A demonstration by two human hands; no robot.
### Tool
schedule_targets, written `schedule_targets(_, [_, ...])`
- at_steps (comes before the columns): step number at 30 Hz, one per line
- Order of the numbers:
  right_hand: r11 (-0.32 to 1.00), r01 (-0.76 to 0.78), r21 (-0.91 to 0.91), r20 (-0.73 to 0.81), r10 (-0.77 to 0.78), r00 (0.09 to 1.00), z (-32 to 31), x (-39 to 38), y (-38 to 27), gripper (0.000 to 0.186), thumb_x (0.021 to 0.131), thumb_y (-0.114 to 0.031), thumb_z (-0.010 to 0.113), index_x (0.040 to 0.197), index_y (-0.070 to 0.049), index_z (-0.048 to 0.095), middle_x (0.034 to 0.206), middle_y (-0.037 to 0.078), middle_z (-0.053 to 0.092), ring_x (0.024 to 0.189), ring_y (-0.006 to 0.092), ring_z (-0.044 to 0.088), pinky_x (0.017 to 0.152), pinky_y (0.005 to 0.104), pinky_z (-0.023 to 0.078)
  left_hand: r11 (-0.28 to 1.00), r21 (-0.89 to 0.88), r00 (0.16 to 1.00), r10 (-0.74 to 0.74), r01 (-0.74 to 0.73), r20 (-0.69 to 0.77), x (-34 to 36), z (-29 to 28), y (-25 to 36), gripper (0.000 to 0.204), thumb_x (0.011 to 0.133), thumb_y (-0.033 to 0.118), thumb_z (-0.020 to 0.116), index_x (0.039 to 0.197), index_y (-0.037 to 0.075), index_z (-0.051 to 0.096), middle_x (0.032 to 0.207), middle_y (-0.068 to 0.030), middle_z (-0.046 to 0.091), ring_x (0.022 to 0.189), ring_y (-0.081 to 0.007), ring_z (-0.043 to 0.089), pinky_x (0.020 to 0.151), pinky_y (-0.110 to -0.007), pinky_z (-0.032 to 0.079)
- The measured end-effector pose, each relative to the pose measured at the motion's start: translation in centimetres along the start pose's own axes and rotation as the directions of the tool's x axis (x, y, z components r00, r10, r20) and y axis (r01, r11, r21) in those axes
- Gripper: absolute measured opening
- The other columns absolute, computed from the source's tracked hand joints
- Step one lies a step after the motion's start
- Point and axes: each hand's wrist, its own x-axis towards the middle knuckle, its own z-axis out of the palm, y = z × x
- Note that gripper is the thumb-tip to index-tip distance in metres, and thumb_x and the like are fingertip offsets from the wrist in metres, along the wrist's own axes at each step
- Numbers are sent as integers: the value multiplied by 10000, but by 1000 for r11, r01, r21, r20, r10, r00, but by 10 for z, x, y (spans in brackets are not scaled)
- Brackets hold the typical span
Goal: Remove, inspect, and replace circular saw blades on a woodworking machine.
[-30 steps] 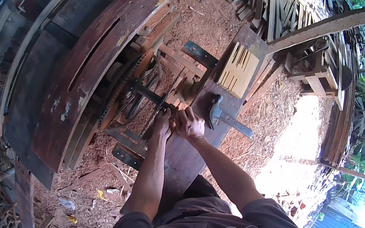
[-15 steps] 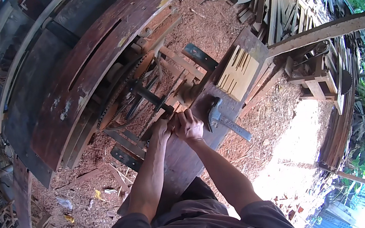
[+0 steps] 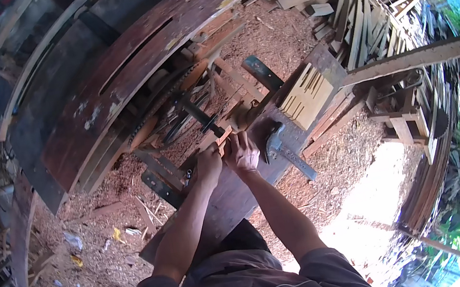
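Observation:
At the edge of a dark wooden bench board, my left hand and my right hand work close together. A small strip of orange-brown wood shows between them, with the fingers of both hands closed on it. Just beyond its far end sits the tip of a dark metal shaft, which comes from the machine side; whether they touch I cannot tell. Right of my right hand, a blue-grey metal bracket with a flat arm lies on the board. Farther up rests a pale wood block with dark slots.
A large red-brown table top with a long slot spans the upper left, a belt or toothed wheel rim beneath it. Wood offcuts are piled at the upper right. Sawdust covers the ground. A small wooden stand is at right.
The wood strip now shows between my hands, where it was hidden before. My right hand has turned slightly and its fingers reach farther up. The whole view has shifted a little.

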Motion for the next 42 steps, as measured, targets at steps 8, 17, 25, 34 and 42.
schedule_targets(8, [980,83,-183,717,75,693,12,64,-13,786,696,-514,783,1236,-14,509,1229,179,569,1177,330,536,1024,507,376,823,537,769,462,-186,-442,-133,-97,-28,461,723,-143,497,1127,50,605,1034,-162,596,960,-372,584,827,-450,499])
schedule_targets(17, [972,-101,212,906,-157,393,-5,83,9,527,675,-386,837,1030,-45,649,991,161,700,981,310,673,846,373,528,675,733,790,493,-82,-365,-139,-103,-48,544,657,-41,605,1179,111,580,1142,-82,556,1073,-306,538,900,-435,443])
schedule_targets(25, [978,88,-188,919,144,366,32,94,8,784,677,-519,798,1231,-26,541,1219,184,625,1151,344,593,935,447,498,648,759,782,503,-60,-368,-131,-99,-35,500,696,17,628,1190,52,555,1321,-142,468,1231,-346,464,1060,-496,353])
schedule_targets(34, [999,50,-20,706,-22,707,25,81,40,519,648,-457,837,998,-113,666,1036,119,690,1018,304,648,802,413,544,646,763,782,490,-30,-385,-131,-99,-32,442,701,15,617,1136,71,561,1319,-135,468,1233,-339,463,1049,-497,364])
schedule_targets(42, [961,84,264,789,-265,554,33,73,45,486,608,-390,870,904,-88,631,891,117,697,886,275,688,777,382,519,649,761,786,479,-16,-392,-129,-103,-36,414,714,19,612,1122,75,570,1314,-137,474,1226,-345,470,1040,-489,373])
